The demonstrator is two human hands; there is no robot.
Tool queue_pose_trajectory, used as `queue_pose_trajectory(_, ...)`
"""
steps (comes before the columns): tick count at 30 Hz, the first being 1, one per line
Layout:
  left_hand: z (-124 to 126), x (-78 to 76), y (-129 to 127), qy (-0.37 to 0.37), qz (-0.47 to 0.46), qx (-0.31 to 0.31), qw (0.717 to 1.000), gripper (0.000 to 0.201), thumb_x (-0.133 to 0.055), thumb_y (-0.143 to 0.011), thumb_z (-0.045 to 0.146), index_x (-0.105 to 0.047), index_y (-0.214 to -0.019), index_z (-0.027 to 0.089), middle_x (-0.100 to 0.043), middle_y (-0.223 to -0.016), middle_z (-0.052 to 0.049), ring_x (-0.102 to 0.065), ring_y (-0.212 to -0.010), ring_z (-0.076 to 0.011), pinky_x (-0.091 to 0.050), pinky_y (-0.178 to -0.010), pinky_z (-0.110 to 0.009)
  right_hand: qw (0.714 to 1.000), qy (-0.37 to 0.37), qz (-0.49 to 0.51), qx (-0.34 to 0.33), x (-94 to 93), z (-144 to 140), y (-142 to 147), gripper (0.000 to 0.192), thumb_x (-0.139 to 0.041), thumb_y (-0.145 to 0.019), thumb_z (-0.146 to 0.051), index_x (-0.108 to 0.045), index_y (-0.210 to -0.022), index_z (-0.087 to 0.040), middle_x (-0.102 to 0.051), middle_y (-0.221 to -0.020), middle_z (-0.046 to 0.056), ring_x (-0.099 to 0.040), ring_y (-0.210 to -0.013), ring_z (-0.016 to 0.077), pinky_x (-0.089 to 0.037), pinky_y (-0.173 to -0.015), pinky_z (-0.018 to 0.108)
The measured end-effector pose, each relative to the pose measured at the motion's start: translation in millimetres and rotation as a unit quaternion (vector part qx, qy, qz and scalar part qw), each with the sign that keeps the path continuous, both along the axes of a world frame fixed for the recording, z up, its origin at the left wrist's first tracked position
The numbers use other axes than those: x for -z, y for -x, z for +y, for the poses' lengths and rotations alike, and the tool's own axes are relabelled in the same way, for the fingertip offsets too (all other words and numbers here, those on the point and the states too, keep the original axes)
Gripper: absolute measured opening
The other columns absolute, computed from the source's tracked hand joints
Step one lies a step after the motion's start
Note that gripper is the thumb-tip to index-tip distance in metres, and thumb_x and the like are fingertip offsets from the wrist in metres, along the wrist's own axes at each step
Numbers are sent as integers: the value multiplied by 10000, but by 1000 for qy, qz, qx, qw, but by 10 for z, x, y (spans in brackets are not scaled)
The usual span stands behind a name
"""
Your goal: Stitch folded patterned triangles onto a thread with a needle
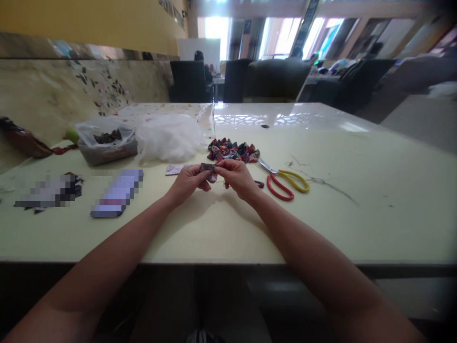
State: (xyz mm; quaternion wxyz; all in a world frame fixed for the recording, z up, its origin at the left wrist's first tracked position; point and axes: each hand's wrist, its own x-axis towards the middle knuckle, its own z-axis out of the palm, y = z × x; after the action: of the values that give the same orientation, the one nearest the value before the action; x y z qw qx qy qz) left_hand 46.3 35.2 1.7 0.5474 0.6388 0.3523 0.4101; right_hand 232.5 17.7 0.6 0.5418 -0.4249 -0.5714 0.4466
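Over the middle of the table, my left hand (pixel 188 183) pinches a small dark patterned piece of fabric (pixel 209 167) between thumb and fingers. My right hand (pixel 236 177) is closed at the fabric's right edge, thumb and forefinger pressed together on it. Whether a needle is in those fingers is too small to make out; a thin thread seems to hang below. Just beyond my hands lies a pile of small pointed fabric pieces (pixel 231 150) in mixed colours. Scissors (pixel 285 181) with one red and one yellow handle rest to the right, blades toward the pile.
Loose dark threads (pixel 330 185) trail right of the scissors. Behind my left hand are a bag of white stuffing (pixel 169 138) and a plastic bag (pixel 107 147) with dark contents. A blurred phone-like slab (pixel 117 193) lies left. Chairs (pixel 278 78) stand past the table.
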Motion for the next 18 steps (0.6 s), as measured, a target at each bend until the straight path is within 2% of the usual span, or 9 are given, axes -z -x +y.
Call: queue_pose_trajectory(18,13,8,15,-50,26,-23,998,355,-802,-817,508,-783,-865,156,-750,-793,-69,-635,-607,-132,-554,-603,-269,1000,-1,-12,7,-1,1,-7,278,-791,-782,-414,-641,-696,-196,-543,-596,-51,-419,-447,59,-372,-370,216)
